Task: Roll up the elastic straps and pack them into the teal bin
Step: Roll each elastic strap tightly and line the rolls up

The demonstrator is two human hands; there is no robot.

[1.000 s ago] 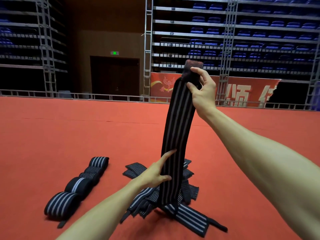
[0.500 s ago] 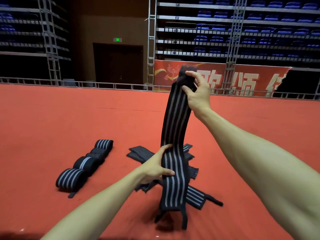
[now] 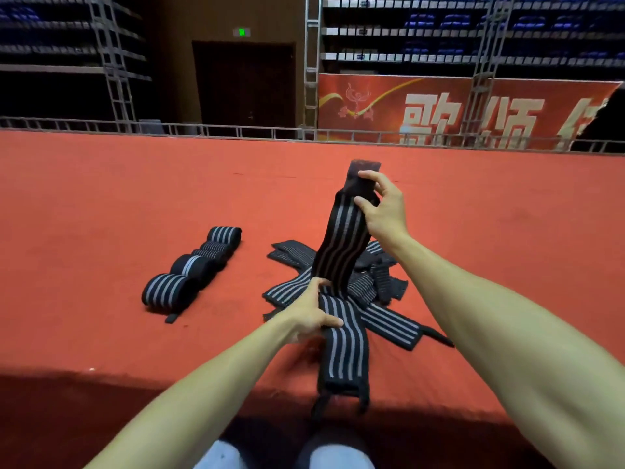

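Strap, right hand above, left hand below

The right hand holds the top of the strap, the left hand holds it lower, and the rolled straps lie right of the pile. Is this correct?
No: the head view shows the rolled straps left of the pile. The right hand holds the top of the strap, the left hand lower.
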